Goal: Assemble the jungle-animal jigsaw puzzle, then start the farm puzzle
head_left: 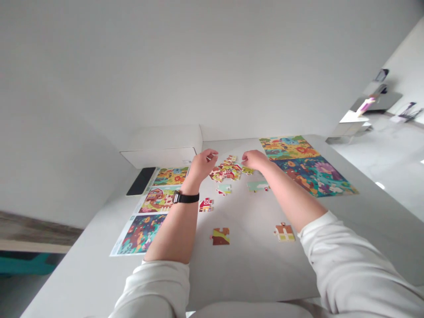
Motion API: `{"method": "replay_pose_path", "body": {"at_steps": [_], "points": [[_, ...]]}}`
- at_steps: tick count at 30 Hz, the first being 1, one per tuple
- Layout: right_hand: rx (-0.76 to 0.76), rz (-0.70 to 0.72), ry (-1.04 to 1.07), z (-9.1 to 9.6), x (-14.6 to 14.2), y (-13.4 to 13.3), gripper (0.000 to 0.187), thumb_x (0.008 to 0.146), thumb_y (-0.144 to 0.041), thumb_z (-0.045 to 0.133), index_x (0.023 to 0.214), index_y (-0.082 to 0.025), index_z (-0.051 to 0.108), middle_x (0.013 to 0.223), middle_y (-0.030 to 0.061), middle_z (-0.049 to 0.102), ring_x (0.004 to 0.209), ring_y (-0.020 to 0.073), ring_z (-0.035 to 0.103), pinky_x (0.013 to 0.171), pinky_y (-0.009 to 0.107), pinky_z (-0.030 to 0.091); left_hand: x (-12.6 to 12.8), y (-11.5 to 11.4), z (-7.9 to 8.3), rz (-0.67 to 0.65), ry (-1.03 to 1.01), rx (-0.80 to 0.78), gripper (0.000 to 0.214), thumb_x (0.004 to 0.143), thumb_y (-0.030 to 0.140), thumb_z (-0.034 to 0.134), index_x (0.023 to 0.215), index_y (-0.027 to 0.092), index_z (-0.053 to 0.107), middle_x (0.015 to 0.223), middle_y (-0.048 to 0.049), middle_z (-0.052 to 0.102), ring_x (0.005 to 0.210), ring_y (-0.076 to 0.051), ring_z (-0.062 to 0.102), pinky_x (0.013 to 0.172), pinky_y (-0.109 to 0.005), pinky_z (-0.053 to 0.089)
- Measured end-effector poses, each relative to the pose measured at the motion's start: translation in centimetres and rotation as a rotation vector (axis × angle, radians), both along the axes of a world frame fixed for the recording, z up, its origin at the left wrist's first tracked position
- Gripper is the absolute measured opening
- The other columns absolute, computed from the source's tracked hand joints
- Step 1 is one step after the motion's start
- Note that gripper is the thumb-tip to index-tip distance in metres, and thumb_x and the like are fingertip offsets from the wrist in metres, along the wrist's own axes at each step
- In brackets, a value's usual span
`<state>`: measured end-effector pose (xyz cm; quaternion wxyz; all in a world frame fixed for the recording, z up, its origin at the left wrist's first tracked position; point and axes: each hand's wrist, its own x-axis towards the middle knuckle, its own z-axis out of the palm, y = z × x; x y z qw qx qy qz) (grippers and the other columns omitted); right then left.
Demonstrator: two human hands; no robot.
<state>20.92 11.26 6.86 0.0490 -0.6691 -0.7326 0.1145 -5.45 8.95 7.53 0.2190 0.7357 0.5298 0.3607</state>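
Observation:
My left hand (204, 164), with a black watch (185, 197) on the wrist, hovers at the left edge of a heap of jigsaw puzzle pieces (228, 172). Its fingers are loosely bent, with a gap between thumb and fingertips. Across the heap, my right hand (254, 159) has its fingertips pinched together; whatever is between them is too small to make out. Just below those fingertips lies a yellow-green puzzle piece (247, 170). Nearer me lie a pale green piece with red (224, 189), joined pale green pieces (258, 187) and a red barn piece (206, 205).
A brown and green piece (221, 236) and a brown and cream piece (284, 232) lie near the front. Picture sheets stand out at left (142, 234) and right (318, 176). A black phone-like slab (141, 181) lies by a white box (159, 157) against the wall.

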Motion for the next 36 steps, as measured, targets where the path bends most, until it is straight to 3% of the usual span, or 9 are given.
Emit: {"method": "replay_pose_path", "body": {"at_steps": [4, 7, 13, 19, 23, 27, 32, 36], "points": [[-0.093, 0.045, -0.115, -1.8, -1.9, 1.5, 0.036, 0.090, -0.039, 0.077, 0.120, -0.018, 0.080, 0.130, 0.0182, 0.076, 0.119, 0.0341, 0.072, 0.099, 0.038, 0.054, -0.2, 0.1, 0.6, 0.026, -0.096, 0.016, 0.028, 0.091, 0.030, 0.062, 0.113, 0.020, 0.075, 0.090, -0.0041, 0.076, 0.071, -0.015, 0.062, 0.067, -0.026, 0.046], [-0.106, 0.080, -0.139, -2.6, -2.4, 2.2, 0.036, 0.086, -0.035, 0.081, 0.117, -0.018, 0.081, 0.124, 0.0170, 0.079, 0.118, 0.0336, 0.073, 0.100, 0.036, 0.055, 0.2, -0.2, 1.1, -0.030, -0.265, -0.018, 0.031, 0.091, 0.032, 0.061, 0.116, 0.019, 0.073, 0.088, -0.0037, 0.073, 0.068, -0.014, 0.058, 0.061, -0.024, 0.044], [-0.123, 0.105, -0.159, -2.4, -2.5, 3.1, 0.042, 0.078, -0.027, 0.084, 0.120, -0.019, 0.081, 0.121, 0.0121, 0.081, 0.114, 0.0300, 0.075, 0.095, 0.031, 0.056, 0.7, -1.1, 2.7, -0.107, -0.485, -0.039, 0.030, 0.090, 0.032, 0.062, 0.117, 0.019, 0.069, 0.087, -0.0030, 0.071, 0.064, -0.011, 0.054, 0.057, -0.022, 0.043], [-0.137, 0.111, -0.132, -2.3, -2.6, 3.4, 0.041, 0.072, -0.025, 0.086, 0.113, -0.022, 0.083, 0.113, 0.0078, 0.083, 0.109, 0.0279, 0.075, 0.090, 0.028, 0.055, 0.6, -1.2, 3.2, -0.127, -0.574, -0.067, 0.029, 0.093, 0.031, 0.061, 0.118, 0.019, 0.067, 0.089, -0.0034, 0.071, 0.063, -0.010, 0.055, 0.053, -0.020, 0.040], [-0.094, 0.076, -0.037, -2.8, -2.4, 3.2, 0.047, 0.073, -0.025, 0.085, 0.119, -0.020, 0.079, 0.116, 0.0074, 0.082, 0.104, 0.0252, 0.076, 0.083, 0.025, 0.054, 0.9, -1.4, 3.5, -0.154, -0.608, -0.069, 0.028, 0.094, 0.027, 0.060, 0.119, 0.019, 0.067, 0.091, -0.0037, 0.072, 0.064, -0.009, 0.056, 0.053, -0.020, 0.040], [-0.025, 0.025, 0.062, -2.6, -1.6, 3.1, 0.034, 0.078, -0.018, 0.077, 0.111, -0.018, 0.081, 0.112, 0.0068, 0.083, 0.102, 0.0229, 0.076, 0.082, 0.023, 0.052, 0.9, -1.6, 3.8, -0.169, -0.586, -0.048, 0.027, 0.096, 0.027, 0.060, 0.121, 0.020, 0.066, 0.091, -0.0036, 0.072, 0.064, -0.009, 0.056, 0.054, -0.020, 0.042], [-0.002, -0.129, 0.355, -0.6, 0.2, 2.0, 0.028, 0.082, -0.017, 0.075, 0.110, -0.015, 0.079, 0.105, 0.0074, 0.083, 0.090, 0.0186, 0.075, 0.073, 0.021, 0.052, 0.7, -2.2, 4.4, -0.201, -0.554, 0.002, 0.027, 0.096, 0.031, 0.064, 0.121, 0.021, 0.066, 0.090, -0.0030, 0.071, 0.064, -0.009, 0.057, 0.058, -0.022, 0.045], [0.012, -0.111, 0.621, 1.5, 1.0, -1.0, 0.023, 0.083, -0.019, 0.079, 0.106, -0.016, 0.076, 0.103, 0.0083, 0.081, 0.083, 0.0172, 0.073, 0.074, 0.024, 0.055, 0.8, -3.0, 5.2, -0.231, -0.549, 0.011, 0.027, 0.093, 0.031, 0.068, 0.118, 0.020, 0.068, 0.086, -0.0021, 0.068, 0.065, -0.010, 0.057, 0.058, -0.022, 0.045]]}}
